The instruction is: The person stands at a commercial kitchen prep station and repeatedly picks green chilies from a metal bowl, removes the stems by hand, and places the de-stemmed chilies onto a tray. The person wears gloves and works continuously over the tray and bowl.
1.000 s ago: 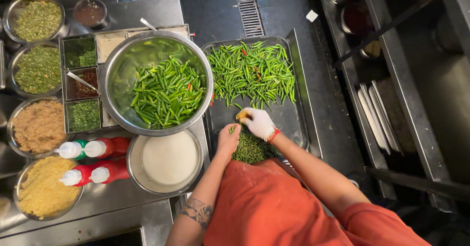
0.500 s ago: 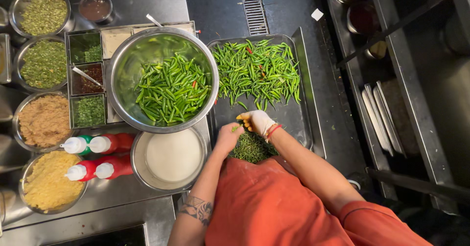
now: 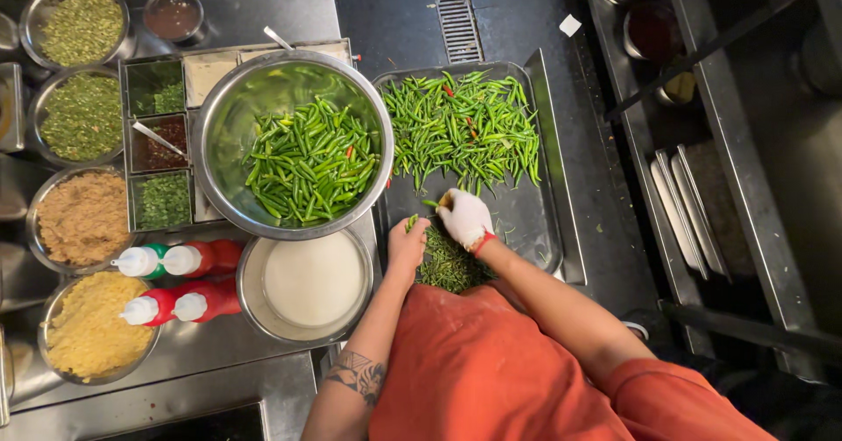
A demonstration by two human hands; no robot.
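My left hand (image 3: 408, 246), bare, pinches a green chilli (image 3: 411, 223) at the near edge of a dark metal tray (image 3: 526, 222). Right beside it, my right hand (image 3: 466, 217) in a white glove is closed on another green chilli (image 3: 431, 202). Below both hands lies a small heap of green stems and trimmings (image 3: 449, 267). A wide spread of green chillies (image 3: 460, 130), with a few red ones, covers the tray's far half. To the left, a large steel bowl (image 3: 213, 121) holds more green chillies (image 3: 309, 162).
A steel bowl of white liquid (image 3: 314, 280) sits below the big bowl, next to several red and green squeeze bottles (image 3: 180, 281). Bowls and tubs of herbs, sauces and crumbs (image 3: 83, 217) fill the left counter. Stacked trays (image 3: 688, 217) and a floor drain (image 3: 456, 11) lie to the right.
The view has shifted slightly. Both hands stay at the tray's near edge above the trimmings heap, with only small finger movements.
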